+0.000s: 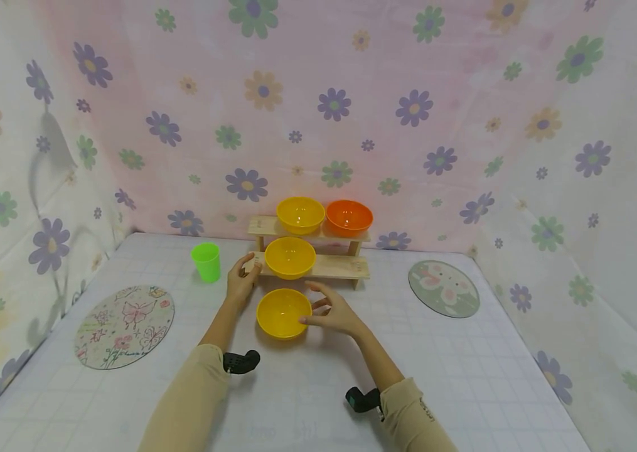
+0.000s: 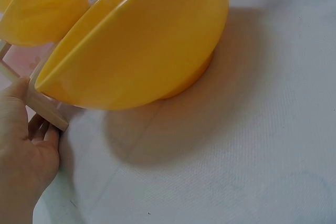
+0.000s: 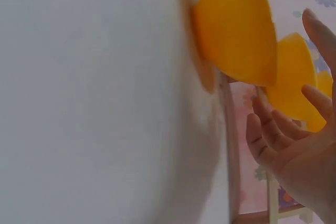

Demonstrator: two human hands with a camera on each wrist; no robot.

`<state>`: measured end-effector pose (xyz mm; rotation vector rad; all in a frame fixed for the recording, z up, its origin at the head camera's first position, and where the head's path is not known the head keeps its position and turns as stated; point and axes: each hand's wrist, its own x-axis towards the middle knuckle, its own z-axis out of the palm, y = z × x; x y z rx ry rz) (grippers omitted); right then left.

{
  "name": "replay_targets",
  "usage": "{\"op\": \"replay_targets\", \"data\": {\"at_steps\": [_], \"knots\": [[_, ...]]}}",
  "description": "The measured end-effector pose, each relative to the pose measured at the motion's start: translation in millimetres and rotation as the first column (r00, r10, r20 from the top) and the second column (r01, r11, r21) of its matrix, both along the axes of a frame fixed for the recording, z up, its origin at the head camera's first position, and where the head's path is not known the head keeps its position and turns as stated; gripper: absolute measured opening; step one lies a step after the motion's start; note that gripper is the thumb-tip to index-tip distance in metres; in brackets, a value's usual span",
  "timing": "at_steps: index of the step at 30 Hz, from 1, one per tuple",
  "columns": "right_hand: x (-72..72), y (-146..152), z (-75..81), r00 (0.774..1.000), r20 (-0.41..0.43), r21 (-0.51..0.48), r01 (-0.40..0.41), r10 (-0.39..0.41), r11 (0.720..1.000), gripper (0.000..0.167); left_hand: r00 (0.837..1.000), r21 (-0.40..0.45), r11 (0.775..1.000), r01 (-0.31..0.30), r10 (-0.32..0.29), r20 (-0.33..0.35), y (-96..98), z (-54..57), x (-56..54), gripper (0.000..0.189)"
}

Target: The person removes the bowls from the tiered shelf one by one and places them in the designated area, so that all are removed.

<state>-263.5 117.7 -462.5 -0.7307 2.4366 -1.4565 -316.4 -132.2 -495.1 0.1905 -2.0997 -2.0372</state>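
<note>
A two-tier wooden stand (image 1: 341,266) is pinched at the left end of its lower step by my left hand (image 1: 241,282); in the left wrist view the thumb lies over the board (image 2: 46,109) and the fingers under it. On the table in front of the stand sits a yellow bowl (image 1: 284,315), large in the left wrist view. My right hand (image 1: 334,311) is at that bowl's right side, fingers spread and bent, thumb overlapping its rim in the head view. Another yellow bowl (image 1: 290,258) stands on the lower step. A third yellow bowl (image 1: 300,216) and an orange bowl (image 1: 349,220) occupy the upper step.
Left of the stand is a green cup (image 1: 207,262). A round mat with butterfly drawings (image 1: 125,327) lies at the left, and a round rabbit mat (image 1: 444,289) at the right. Flowered cloth (image 1: 374,125) hangs behind the table and along both sides.
</note>
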Motion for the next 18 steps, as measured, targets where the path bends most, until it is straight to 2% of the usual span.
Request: {"op": "replay_targets", "data": {"at_steps": [4, 5, 6, 10, 11, 13, 18], "knots": [[-10.5, 0.7, 16.8, 0.997, -0.042, -0.067, 0.067, -0.07, 0.996, 0.079, 1.0, -0.008, 1.0, 0.0, 0.0, -0.015, -0.9, -1.1, -0.1, 0.046], [-13.3, 0.2, 19.6, 0.994, -0.061, -0.082, 0.083, -0.088, 0.993, 0.078, 1.0, -0.005, 1.0, 0.005, -0.005, -0.008, -1.1, 2.9, 1.8, 0.046], [-13.2, -1.0, 27.9, 0.993, -0.064, -0.093, 0.09, -0.096, 0.992, 0.078, 1.0, -0.006, 1.0, 0.01, -0.011, -0.008, -0.7, 7.8, 5.3, 0.046], [-18.2, -7.0, 51.1, 0.995, -0.048, -0.14, 0.083, -0.091, 0.987, 0.076, 1.0, -0.004, 1.0, 0.011, -0.011, -0.002, -0.7, 7.9, 5.3, 0.046], [-22.0, -8.3, 52.0, 0.996, -0.05, -0.159, 0.07, -0.079, 0.985, 0.076, 1.0, -0.003, 1.0, 0.011, -0.011, 0.007, -0.5, 8.2, 5.2, 0.047], [-28.9, -10.6, 55.0, 0.998, -0.049, -0.192, 0.038, -0.048, 0.981, 0.075, 1.0, -0.006, 1.0, 0.001, -0.001, 0.0, -0.7, -0.4, 0.2, 0.047], [-44.9, -11.3, 53.0, 0.998, -0.066, -0.216, -0.006, -0.008, 0.976, 0.074, 1.0, -0.012, 1.0, 0.0, 0.0, -0.011, 0.0, -0.3, -0.1, 0.047]]}}
